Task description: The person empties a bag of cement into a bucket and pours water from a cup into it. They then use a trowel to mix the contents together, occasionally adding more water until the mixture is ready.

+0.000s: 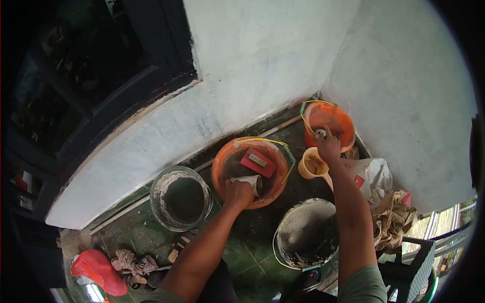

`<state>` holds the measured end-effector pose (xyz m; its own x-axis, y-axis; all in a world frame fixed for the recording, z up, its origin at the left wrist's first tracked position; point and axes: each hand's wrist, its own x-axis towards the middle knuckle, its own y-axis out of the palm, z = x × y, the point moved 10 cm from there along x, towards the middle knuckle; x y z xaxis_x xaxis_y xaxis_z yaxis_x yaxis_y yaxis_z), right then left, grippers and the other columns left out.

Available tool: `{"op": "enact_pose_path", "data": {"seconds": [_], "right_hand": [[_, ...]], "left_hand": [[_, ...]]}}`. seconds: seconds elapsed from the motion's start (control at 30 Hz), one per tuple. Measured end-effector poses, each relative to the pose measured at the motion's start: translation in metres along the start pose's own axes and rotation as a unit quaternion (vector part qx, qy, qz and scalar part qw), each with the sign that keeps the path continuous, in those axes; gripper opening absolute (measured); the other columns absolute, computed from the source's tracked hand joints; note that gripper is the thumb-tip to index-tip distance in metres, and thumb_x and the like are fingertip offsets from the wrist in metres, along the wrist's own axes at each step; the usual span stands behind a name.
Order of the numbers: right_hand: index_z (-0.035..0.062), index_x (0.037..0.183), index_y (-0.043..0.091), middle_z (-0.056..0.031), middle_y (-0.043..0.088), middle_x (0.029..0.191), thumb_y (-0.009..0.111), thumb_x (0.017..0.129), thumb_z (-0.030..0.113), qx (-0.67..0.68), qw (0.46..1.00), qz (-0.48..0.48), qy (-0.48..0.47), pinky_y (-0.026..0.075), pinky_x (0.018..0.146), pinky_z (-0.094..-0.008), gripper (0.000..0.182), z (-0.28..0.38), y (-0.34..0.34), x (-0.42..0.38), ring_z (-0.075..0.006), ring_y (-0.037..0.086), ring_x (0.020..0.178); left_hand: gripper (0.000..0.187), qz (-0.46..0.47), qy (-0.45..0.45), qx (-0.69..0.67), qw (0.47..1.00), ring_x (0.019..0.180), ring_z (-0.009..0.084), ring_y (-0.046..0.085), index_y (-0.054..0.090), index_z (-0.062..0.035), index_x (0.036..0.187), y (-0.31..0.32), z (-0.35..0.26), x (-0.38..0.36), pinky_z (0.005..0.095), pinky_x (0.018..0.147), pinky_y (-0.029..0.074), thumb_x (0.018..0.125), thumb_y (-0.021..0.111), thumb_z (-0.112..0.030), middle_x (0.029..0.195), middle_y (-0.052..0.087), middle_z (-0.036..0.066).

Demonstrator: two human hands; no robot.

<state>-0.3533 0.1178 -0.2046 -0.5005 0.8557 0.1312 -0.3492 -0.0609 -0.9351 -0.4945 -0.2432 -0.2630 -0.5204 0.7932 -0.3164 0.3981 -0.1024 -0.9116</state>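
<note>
My left hand (pixel 238 193) is closed around a whitish cup-like cylinder (pixel 254 185), over the near side of a wide orange bucket (pixel 219 177). A red float (pixel 258 161) with a pale handle lies in that bucket. At the far right, my right hand (pixel 329 147) grips a pale round-ended handle (pixel 320 133) at the near rim of a second orange bucket (pixel 338 118). The rest of that tool is hidden or too small to make out. Just left of my right hand stands a cream plastic dipper (pixel 307 166) with brownish residue inside.
A dark bucket (pixel 283 252) holds grey powder or paste. A round basin (pixel 156 202) with a crusted rim stands left. Crumpled bags (pixel 391 222), a black plastic stool (pixel 411 267), a red bag (pixel 101 272) and a rag (pixel 132 262) surround the area. Walls (pixel 262 65) meet behind.
</note>
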Motion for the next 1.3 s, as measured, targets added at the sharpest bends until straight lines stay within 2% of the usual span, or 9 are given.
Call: {"op": "enact_pose_path", "data": {"seconds": [0.3, 0.4, 0.53, 0.57, 0.63, 0.87, 1.1, 1.23, 1.3], "right_hand": [[0.0035, 0.142, 0.055, -0.0286, 0.062, 0.139, 0.047, 0.105, 0.052, 0.326, 0.934, 0.097, 0.108, 0.044, 0.109, -0.0512, 0.061, -0.073, 0.122, 0.089, -0.0441, 0.061, 0.127], [-0.0006, 0.127, 0.064, -0.0215, 0.071, 0.116, 0.053, 0.106, 0.042, 0.322, 0.936, 0.022, 0.143, 0.055, 0.087, -0.0434, 0.049, -0.068, 0.077, 0.073, -0.0308, 0.070, 0.104], [0.0032, 0.127, 0.064, -0.0138, 0.072, 0.112, 0.056, 0.105, 0.031, -0.027, 0.995, 0.101, 0.003, 0.058, 0.077, -0.0444, 0.036, -0.121, 0.100, 0.116, -0.0279, 0.072, 0.091], [0.0052, 0.130, 0.062, -0.0136, 0.070, 0.114, 0.057, 0.105, 0.029, 0.196, 0.970, 0.084, 0.115, 0.057, 0.077, -0.0441, 0.035, -0.127, 0.082, 0.103, -0.0284, 0.072, 0.093], [0.0091, 0.135, 0.058, -0.0133, 0.067, 0.117, 0.058, 0.104, 0.025, 0.589, 0.745, 0.034, 0.311, 0.057, 0.077, -0.0435, 0.035, -0.100, 0.040, 0.035, -0.0296, 0.070, 0.096], [0.0043, 0.133, 0.050, -0.0177, 0.061, 0.120, 0.057, 0.096, 0.006, 0.827, 0.491, 0.172, 0.215, 0.058, 0.086, -0.0405, 0.037, -0.039, -0.045, -0.073, -0.0277, 0.066, 0.100], [0.0017, 0.135, 0.049, -0.0119, 0.059, 0.107, 0.052, 0.075, -0.010, 0.767, 0.545, 0.164, 0.296, 0.056, 0.085, -0.0399, 0.061, -0.031, -0.110, -0.250, -0.0277, 0.063, 0.096], [0.0013, 0.131, 0.054, -0.0100, 0.060, 0.102, 0.051, 0.073, -0.011, 0.681, 0.638, 0.140, 0.331, 0.054, 0.080, -0.0374, 0.059, -0.048, -0.156, -0.341, -0.0266, 0.063, 0.090], [0.0013, 0.128, 0.057, -0.0102, 0.061, 0.100, 0.050, 0.073, -0.011, 0.661, 0.656, 0.126, 0.341, 0.054, 0.078, -0.0361, 0.056, -0.046, -0.183, -0.378, -0.0255, 0.064, 0.088]], "left_hand": [[0.028, 0.053, -0.052, -0.077, 0.994, 0.100, 0.0370, 0.075, 0.081, -0.0047, 0.095, 0.035, 0.027, 0.009, 0.0487, 0.088, 0.057, 0.087, 0.073, -0.030, 0.105, 0.077, 0.021], [0.031, 0.061, -0.074, -0.117, 0.989, 0.102, 0.0387, 0.074, 0.080, -0.0033, 0.098, 0.035, 0.026, 0.012, 0.0488, 0.090, 0.057, 0.087, 0.073, -0.032, 0.107, 0.076, 0.023], [0.031, 0.081, -0.066, -0.104, 0.989, 0.107, 0.0377, 0.073, 0.080, -0.0033, 0.102, 0.037, 0.022, 0.018, 0.0478, 0.092, 0.057, 0.087, 0.074, -0.030, 0.112, 0.075, 0.023], [0.030, 0.075, -0.059, -0.101, 0.990, 0.108, 0.0376, 0.072, 0.080, -0.0033, 0.103, 0.035, 0.022, 0.020, 0.0476, 0.093, 0.057, 0.088, 0.073, -0.028, 0.114, 0.075, 0.023], [0.027, 0.087, -0.042, -0.080, 0.992, 0.110, 0.0374, 0.072, 0.080, -0.0031, 0.103, 0.040, 0.021, 0.021, 0.0471, 0.094, 0.056, 0.089, 0.070, -0.024, 0.116, 0.074, 0.023], [0.026, 0.108, -0.034, -0.083, 0.990, 0.111, 0.0389, 0.071, 0.078, -0.0007, 0.103, 0.059, 0.049, 0.044, 0.0473, 0.093, 0.055, 0.092, 0.061, -0.017, 0.117, 0.073, 0.024], [0.025, 0.125, 0.171, -0.071, 0.975, 0.094, 0.0362, 0.071, 0.074, 0.0021, 0.094, 0.080, 0.071, 0.077, 0.0459, 0.081, 0.057, 0.097, 0.062, -0.020, 0.098, 0.073, 0.021], [0.031, 0.191, -0.041, -0.455, 0.868, 0.076, 0.0231, 0.066, 0.068, -0.0004, 0.095, 0.081, 0.082, 0.062, 0.0382, 0.072, 0.056, 0.107, 0.059, -0.029, 0.083, 0.067, 0.010], [0.034, 0.191, -0.024, -0.472, 0.860, 0.078, 0.0163, 0.063, 0.063, -0.0005, 0.101, 0.066, 0.070, 0.049, 0.0343, 0.075, 0.055, 0.111, 0.052, -0.030, 0.086, 0.064, 0.006]]}}
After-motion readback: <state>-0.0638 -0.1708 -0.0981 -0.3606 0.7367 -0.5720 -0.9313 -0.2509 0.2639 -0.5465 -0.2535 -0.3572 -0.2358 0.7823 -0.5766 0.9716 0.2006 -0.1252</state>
